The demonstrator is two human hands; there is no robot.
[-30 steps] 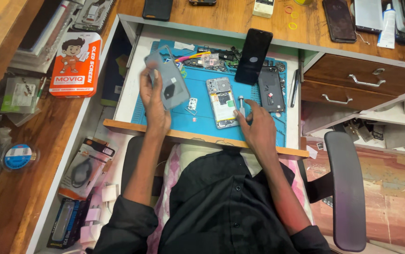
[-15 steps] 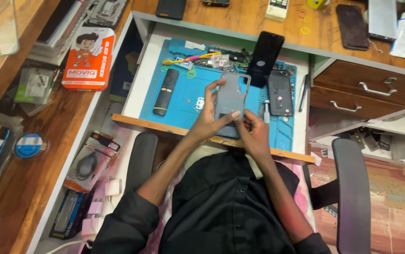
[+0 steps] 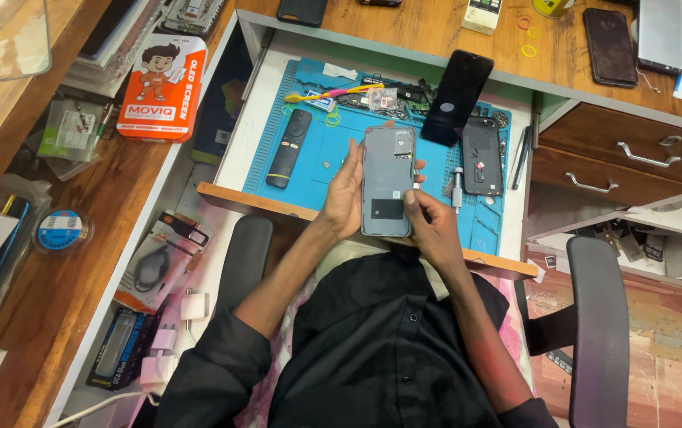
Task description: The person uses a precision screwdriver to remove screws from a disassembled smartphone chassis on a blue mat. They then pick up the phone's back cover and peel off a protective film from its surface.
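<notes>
Fingers of my left hand [image 3: 346,194] clasp the grey phone back panel [image 3: 387,181] along its edge while my right hand [image 3: 428,220] pinches its lower side, the panel now raised over the blue mat [image 3: 321,147], off the opened phone it covered.

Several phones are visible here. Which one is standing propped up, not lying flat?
The black phone at the back edge of the blue mat leans upright. The dark phone beside it lies flat on the mat; the grey one is held in both hands.
</notes>
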